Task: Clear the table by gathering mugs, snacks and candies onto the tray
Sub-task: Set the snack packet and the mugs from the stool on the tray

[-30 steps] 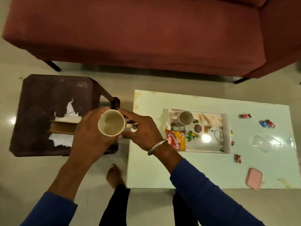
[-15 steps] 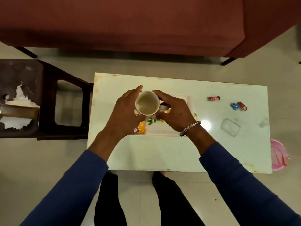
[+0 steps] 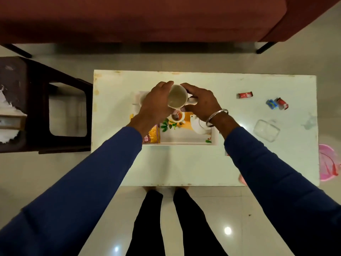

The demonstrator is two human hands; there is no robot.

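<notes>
Carried over from the side stool, the mug [image 3: 177, 97] is now gripped between both hands [image 3: 200, 102] above the tray [image 3: 215, 139], ready for lowering.

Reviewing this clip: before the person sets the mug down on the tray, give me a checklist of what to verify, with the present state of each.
1. Mug held securely: ok, left hand wraps its side and right hand holds the handle side.
2. Mug upright: ok, its opening faces up.
3. Mug over the tray: ok.
4. Free landing spot under the mug: cannot tell, the hands hide that part.
5. Snack packet clear of the spot: ok, it lies at the tray's near left.
6. Candies gathered: not ok, they lie loose on the table.
</notes>
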